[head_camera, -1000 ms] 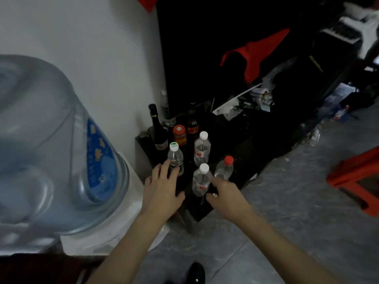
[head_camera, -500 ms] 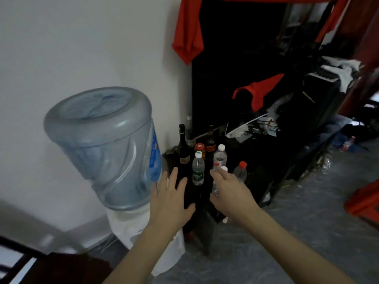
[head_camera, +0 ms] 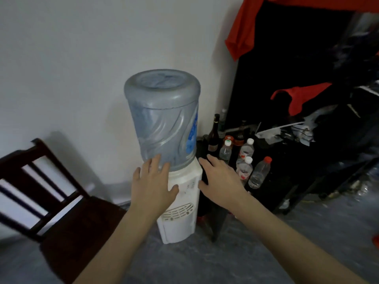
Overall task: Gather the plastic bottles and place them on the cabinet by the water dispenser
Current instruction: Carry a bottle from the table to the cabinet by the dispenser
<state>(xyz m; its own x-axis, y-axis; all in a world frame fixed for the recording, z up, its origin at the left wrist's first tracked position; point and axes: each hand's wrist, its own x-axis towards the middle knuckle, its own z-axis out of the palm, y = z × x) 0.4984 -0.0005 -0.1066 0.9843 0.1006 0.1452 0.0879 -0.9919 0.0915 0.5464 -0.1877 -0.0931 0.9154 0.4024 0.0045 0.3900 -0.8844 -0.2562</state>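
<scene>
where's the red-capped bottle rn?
Head view, right of centre: red-capped bottle stands at the dark cabinet's front edge, right of a white-capped bottle.

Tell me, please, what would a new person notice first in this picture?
First, the big blue water jug upside down on the white dispenser, in the middle against the wall. Next, both empty hands, left hand and right hand, spread open before it. Right of it, four clear plastic bottles stand on the black cabinet.

No lettering is legible: the labels on the plastic bottles point(head_camera: 244, 170) and water jug point(head_camera: 164, 119) are blurred.
</scene>
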